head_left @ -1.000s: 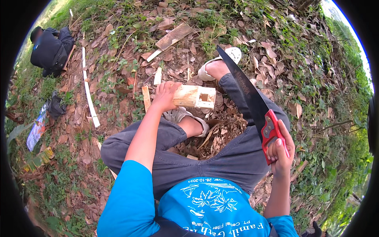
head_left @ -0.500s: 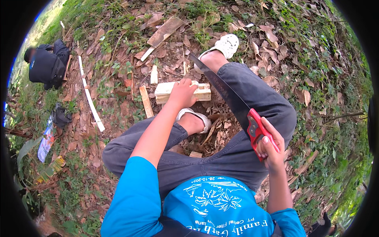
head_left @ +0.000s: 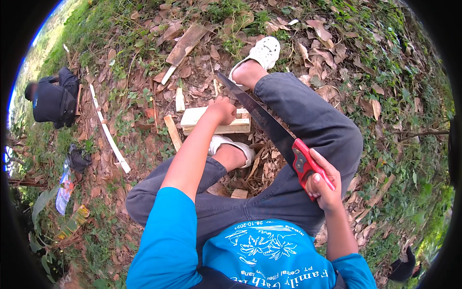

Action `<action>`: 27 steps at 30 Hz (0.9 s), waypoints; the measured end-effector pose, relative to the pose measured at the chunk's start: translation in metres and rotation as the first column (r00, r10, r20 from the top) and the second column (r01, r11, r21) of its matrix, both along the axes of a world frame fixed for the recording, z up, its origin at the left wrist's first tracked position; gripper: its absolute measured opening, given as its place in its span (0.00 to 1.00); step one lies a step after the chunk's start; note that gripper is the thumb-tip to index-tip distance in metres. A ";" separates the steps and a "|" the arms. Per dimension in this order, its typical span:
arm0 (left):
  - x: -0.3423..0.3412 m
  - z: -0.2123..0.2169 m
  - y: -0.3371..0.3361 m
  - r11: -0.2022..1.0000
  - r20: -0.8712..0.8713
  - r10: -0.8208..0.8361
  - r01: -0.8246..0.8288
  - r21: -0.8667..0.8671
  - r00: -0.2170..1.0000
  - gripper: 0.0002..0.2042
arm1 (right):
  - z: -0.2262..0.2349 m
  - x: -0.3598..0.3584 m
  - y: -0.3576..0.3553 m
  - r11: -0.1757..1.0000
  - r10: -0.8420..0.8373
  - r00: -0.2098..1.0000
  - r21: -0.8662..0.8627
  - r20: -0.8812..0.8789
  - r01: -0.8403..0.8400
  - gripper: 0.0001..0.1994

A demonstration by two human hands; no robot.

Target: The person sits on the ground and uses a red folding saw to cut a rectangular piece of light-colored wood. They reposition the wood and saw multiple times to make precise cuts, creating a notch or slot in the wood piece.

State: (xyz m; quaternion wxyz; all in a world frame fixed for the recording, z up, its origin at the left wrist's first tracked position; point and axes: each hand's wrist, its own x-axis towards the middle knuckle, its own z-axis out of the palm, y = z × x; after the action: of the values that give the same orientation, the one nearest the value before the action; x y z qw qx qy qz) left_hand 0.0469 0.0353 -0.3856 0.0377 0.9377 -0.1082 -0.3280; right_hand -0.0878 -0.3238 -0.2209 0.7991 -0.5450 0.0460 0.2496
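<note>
I squat on leaf-strewn ground. My left hand [head_left: 223, 109] presses down on a pale wooden block [head_left: 202, 119] lying between my feet. My right hand [head_left: 323, 184] grips the red handle of a hand saw [head_left: 262, 120]. Its dark blade runs up and left, with the tip near the block's far right end, beside my left hand. My left white sandal [head_left: 233, 147] sits just below the block; the right white sandal [head_left: 262, 52] is stretched out ahead.
Wood offcuts lie around: a flat board [head_left: 185, 45] ahead, a short slat [head_left: 173, 132] left of the block, a long white strip [head_left: 108, 132] further left. Another person in dark clothes [head_left: 53, 98] crouches at the far left. Plastic wrappers [head_left: 65, 190] lie in the grass.
My left hand set the block down from a lifted position and now holds it flat on the ground. The saw swung down from my right side so its blade reaches the block.
</note>
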 end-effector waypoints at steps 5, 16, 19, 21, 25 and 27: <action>-0.011 -0.059 0.030 0.881 0.124 0.250 -0.173 -0.440 0.960 0.09 | -0.002 0.003 0.002 0.999 0.006 1.000 0.041 -0.016 -0.006 0.32; -0.063 0.006 0.008 0.997 0.402 0.053 -0.073 0.035 0.914 0.61 | -0.008 0.004 -0.001 0.997 -0.028 0.999 0.065 -0.020 0.029 0.33; -0.065 0.005 0.007 0.997 0.270 0.031 -0.049 0.062 0.962 0.67 | -0.007 0.004 0.003 0.996 -0.013 1.000 0.089 -0.027 0.015 0.32; -0.055 -0.004 0.013 0.996 0.217 0.057 -0.071 0.058 0.974 0.65 | -0.004 0.003 0.005 0.995 -0.008 1.000 0.096 -0.026 0.011 0.32; -0.036 0.001 0.018 0.989 0.231 0.143 -0.134 -0.056 0.962 0.60 | -0.008 0.000 0.005 0.995 -0.031 0.999 0.097 0.011 0.030 0.31; -0.039 0.004 0.026 0.976 0.357 0.195 -0.145 -0.162 0.914 0.57 | -0.004 -0.002 0.008 0.997 -0.035 0.999 0.070 0.038 0.033 0.30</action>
State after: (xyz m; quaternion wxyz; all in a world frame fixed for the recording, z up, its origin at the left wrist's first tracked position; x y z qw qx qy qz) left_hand 0.0077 0.0618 -0.3819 0.1069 0.9840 -0.0528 -0.1328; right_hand -0.0894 -0.3154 -0.2253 0.8225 -0.5208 0.0308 0.2266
